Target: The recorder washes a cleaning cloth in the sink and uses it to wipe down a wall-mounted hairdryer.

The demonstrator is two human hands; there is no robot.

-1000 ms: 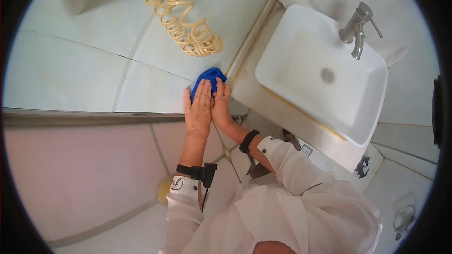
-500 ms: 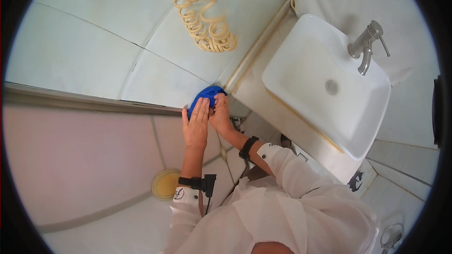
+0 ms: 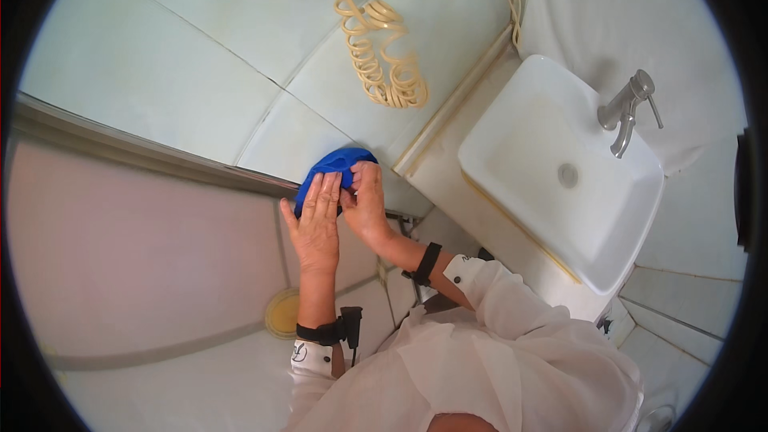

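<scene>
A bright blue piece of cloth [image 3: 340,162], bunched into a rounded shape, is at the lower tiled wall beside the end of the metal strip. My left hand [image 3: 314,232] lies over its near side, fingers stretched out flat and thumb spread to the left. Close beside it, my right hand [image 3: 366,212] has its fingers bent and pinched on the cloth's right edge. Part of the cloth is hidden under my fingers. Black bands circle both wrists, and a small black device sits at the left one.
A white basin [image 3: 552,184] with a metal tap [image 3: 628,108] stands to the right on a counter ledge. A coiled cream cord [image 3: 376,64] hangs down the wall above my hands. A metal strip [image 3: 152,156] runs along the left, and a round yellow drain cover [image 3: 283,314] lies below.
Both hands and the blue cloth have shifted slightly left in view. The whole view has also turned and moved, with basin and cord appearing lower.
</scene>
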